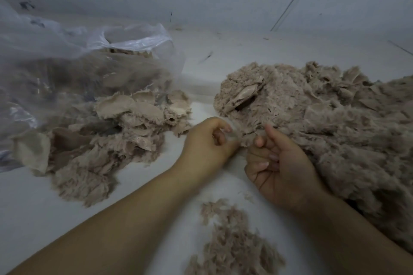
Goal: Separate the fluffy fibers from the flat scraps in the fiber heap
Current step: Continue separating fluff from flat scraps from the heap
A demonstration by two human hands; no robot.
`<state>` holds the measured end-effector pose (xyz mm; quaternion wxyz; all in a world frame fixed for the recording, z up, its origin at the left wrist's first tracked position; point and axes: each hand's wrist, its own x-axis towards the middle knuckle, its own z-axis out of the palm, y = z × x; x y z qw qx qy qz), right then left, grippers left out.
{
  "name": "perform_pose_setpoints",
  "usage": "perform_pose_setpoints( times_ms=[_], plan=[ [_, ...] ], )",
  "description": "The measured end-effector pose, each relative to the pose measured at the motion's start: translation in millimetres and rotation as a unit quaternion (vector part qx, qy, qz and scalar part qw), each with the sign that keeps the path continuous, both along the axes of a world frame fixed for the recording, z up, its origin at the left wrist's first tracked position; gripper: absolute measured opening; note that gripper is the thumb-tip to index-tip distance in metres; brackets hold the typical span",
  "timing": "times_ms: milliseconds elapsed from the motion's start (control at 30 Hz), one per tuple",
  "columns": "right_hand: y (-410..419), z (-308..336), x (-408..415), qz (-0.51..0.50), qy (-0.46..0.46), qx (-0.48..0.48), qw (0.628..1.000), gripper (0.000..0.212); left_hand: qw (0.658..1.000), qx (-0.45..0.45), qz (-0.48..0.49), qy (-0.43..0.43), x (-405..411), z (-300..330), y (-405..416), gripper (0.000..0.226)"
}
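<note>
So the big beige heap of fluffy fibres w/ flat fabric scraps (312,109) sits on the white floor (234,56) to my right, and I'm at its near-left edge. My left hand (207,140) and right hand (279,161) both pinch one tuft there, fingers curled, to tear the fluff off. It's matted and shaggy, w/ smooth tan backing showing. Loose fluff pile (232,243) lies near me; flatter scraps pile (116,131) at left, by the clear plastic bag (67,56).
</note>
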<state>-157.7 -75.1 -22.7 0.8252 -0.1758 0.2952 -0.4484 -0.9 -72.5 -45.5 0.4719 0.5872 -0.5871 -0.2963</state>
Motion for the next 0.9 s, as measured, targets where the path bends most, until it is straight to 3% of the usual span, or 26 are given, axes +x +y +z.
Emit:
perform_pose_setpoints(
  times_ms=[67,133,167,267,367,467,567,767,900],
  plan=[
    [0.3,-0.1,0.5,-0.004,-0.001,0.004,1.000,0.042,0.988,-0.013,-0.027,-0.149,-3.2,-1.1,-2.2,0.032],
    [1.0,0.1,2.4,-0.001,-0.003,0.001,1.000,0.038,0.983,-0.029,-0.037,-0.179,-5.2,4.2,-2.3,0.017],
    [1.3,0.0,3.3,0.002,-0.003,-0.004,1.000,0.034,0.987,-0.027,-0.034,-0.157,-5.5,6.7,-1.7,0.006],
    [1.2,-1.1,4.4,0.021,-0.005,0.000,1.000,0.032,1.000,0.015,-0.014,0.004,-3.4,4.6,-2.6,0.017],
    [-0.7,-2.3,3.3,0.048,-0.016,0.029,0.998,0.040,0.997,0.029,-0.030,0.063,-3.8,6.1,1.8,0.018],
    [-2.5,-2.6,2.5,0.043,-0.015,0.049,0.998,0.045,0.986,0.031,-0.030,0.159,-4.5,8.6,2.4,0.025],
    [-2.7,-0.7,3.4,0.027,-0.021,0.066,0.997,0.032,0.965,0.028,-0.044,0.256,-2.6,10.3,2.3,0.026],
    [-2.4,0.3,3.0,0.020,-0.021,0.073,0.997,0.038,0.912,0.009,-0.088,0.401,-3.2,14.0,7.0,0.028],
    [-2.8,-1.2,2.4,0.016,-0.012,0.075,0.997,0.038,0.906,0.032,-0.072,0.415,1.5,16.8,5.8,0.032]
  ],
)
